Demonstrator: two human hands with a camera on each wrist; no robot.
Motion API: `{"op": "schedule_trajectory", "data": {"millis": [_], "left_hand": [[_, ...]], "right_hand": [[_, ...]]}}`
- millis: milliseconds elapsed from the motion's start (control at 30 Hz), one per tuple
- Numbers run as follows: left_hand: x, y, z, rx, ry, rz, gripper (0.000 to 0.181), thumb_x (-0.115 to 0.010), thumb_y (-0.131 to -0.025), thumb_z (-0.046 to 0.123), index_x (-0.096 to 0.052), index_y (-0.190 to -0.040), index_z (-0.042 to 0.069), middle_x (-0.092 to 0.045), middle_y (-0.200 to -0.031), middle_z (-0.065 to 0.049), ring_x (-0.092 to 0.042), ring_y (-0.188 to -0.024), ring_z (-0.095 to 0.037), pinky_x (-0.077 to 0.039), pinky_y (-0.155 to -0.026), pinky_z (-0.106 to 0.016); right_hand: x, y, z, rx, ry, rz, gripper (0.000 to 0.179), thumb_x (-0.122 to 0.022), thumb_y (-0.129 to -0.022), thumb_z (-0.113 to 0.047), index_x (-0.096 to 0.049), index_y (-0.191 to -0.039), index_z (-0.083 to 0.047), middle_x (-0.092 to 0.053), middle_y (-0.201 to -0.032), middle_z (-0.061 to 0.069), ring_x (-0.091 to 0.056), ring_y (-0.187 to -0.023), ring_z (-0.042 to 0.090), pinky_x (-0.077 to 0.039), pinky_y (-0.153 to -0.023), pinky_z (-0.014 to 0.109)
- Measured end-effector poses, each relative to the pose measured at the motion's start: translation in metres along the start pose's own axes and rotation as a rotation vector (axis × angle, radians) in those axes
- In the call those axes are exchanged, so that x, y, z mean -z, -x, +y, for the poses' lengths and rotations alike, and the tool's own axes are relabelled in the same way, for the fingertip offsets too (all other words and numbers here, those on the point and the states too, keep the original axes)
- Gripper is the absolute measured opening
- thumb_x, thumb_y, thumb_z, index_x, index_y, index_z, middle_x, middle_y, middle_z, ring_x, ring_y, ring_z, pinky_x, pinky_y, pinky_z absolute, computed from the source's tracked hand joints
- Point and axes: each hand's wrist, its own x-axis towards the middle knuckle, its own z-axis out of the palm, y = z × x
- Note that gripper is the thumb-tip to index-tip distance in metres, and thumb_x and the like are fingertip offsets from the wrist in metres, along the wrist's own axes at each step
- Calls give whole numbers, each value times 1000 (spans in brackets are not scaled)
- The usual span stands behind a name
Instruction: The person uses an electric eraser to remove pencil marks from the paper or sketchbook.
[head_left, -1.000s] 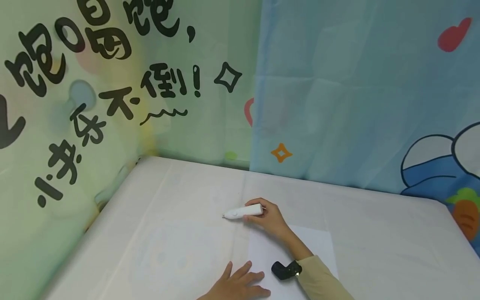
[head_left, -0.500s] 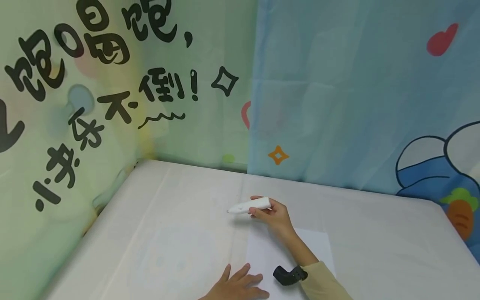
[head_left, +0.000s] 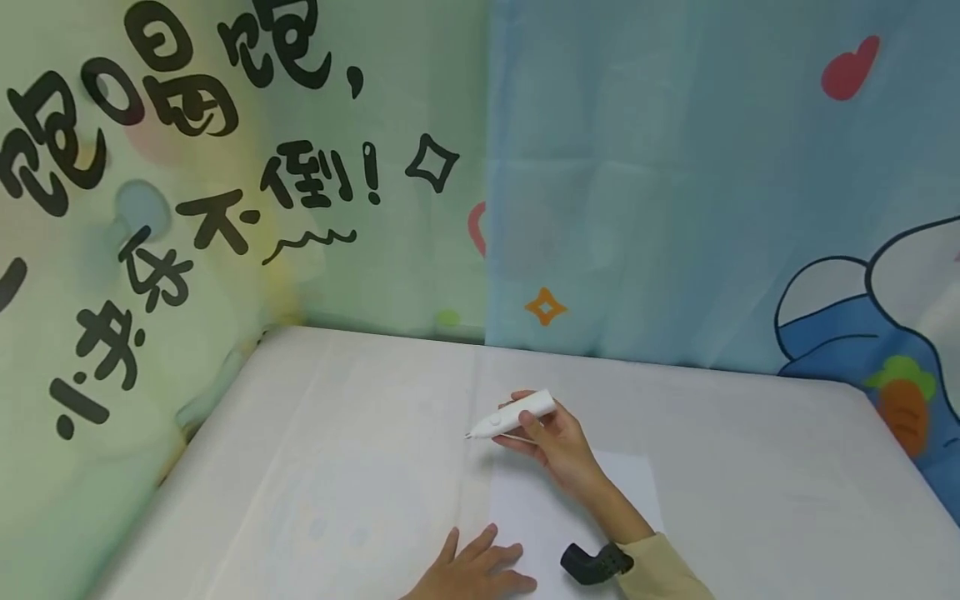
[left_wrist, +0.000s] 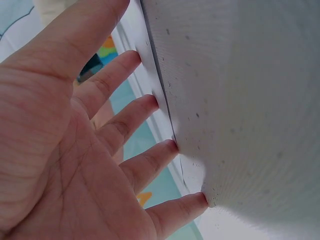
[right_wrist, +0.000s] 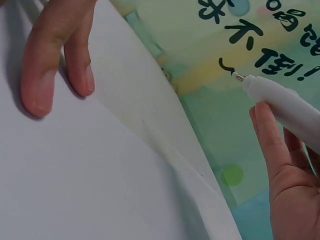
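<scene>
My right hand [head_left: 558,446] grips a thick white pen [head_left: 513,415] above the table, behind the paper's far left corner. Its slim tip points left and slightly down, and a small button shows on its body. In the right wrist view the pen [right_wrist: 282,102] ends in a short metal tip, and the right hand [right_wrist: 295,195] is partly cut off. A white sheet of paper [head_left: 540,500] lies on the white tablecloth. My left hand [head_left: 480,571] spreads its fingers over the sheet's near left side; in the left wrist view those fingertips [left_wrist: 170,145] touch the white surface.
The white-covered table [head_left: 360,400] reaches to a green printed cloth [head_left: 397,275] and a blue printed cloth [head_left: 660,250] hung behind it. A black wrist camera [head_left: 596,564] sits on the right wrist, over the paper, by a beige sleeve [head_left: 663,567].
The right hand has moved right with the pen, and the pen now slants more steeply, its rear end raised. The left hand has stayed in place. The head view has shifted slightly.
</scene>
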Motion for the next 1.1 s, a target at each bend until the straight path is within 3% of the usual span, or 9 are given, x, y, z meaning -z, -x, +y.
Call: {"op": "schedule_trajectory", "data": {"millis": [167, 400, 633, 900, 1100], "left_hand": [[0, 4, 3, -11, -16, 45, 48, -56, -90, 58, -54, -133, 38, -45, -148, 11, -36, -142, -26, -40, -98, -63], [0, 4, 6, 7, -23, 35, 50, -57, -89, 59, -53, -134, 39, -44, -149, 11, -34, -143, -25, -39, -100, -62], [2, 4, 9, 13, -47, 36, 52, -57, -88, 62, -52, -135, 39, -43, -149, 11, -35, -142, -25, -38, -100, -62], [1, 7, 10, -15, -40, 87, 54, -55, -88, 63, -53, -135, 37, -45, -149, 6, -37, -141, -30, -40, -98, -65], [4, 7, 14, 14, -19, 49, 56, -56, -87, 64, -53, -136, 36, -44, -150, 6, -33, -143, -29, -37, -101, -65]], "right_hand": [[3, 8, -8, -39, -32, 1, 29, -42, -104, -9, -49, -133, -8, -65, -122, 2, -68, -104, 20, -54, -87, 37], [11, 22, -16, -67, -68, 38, 26, -37, -106, -14, -48, -130, -10, -66, -122, 4, -68, -105, 24, -53, -89, 38], [20, 33, -23, -71, -58, 63, 26, -30, -108, -14, -36, -127, 2, -66, -123, 3, -68, -106, 24, -52, -89, 39], [31, 49, -30, -78, -66, 168, 22, -42, -104, -5, -38, -124, 1, -68, -117, 4, -68, -104, 22, -53, -89, 37], [39, 59, -34, -85, -46, 277, 27, -51, -98, 5, -40, -122, -2, -69, -113, 4, -67, -106, 18, -54, -88, 35]]}}
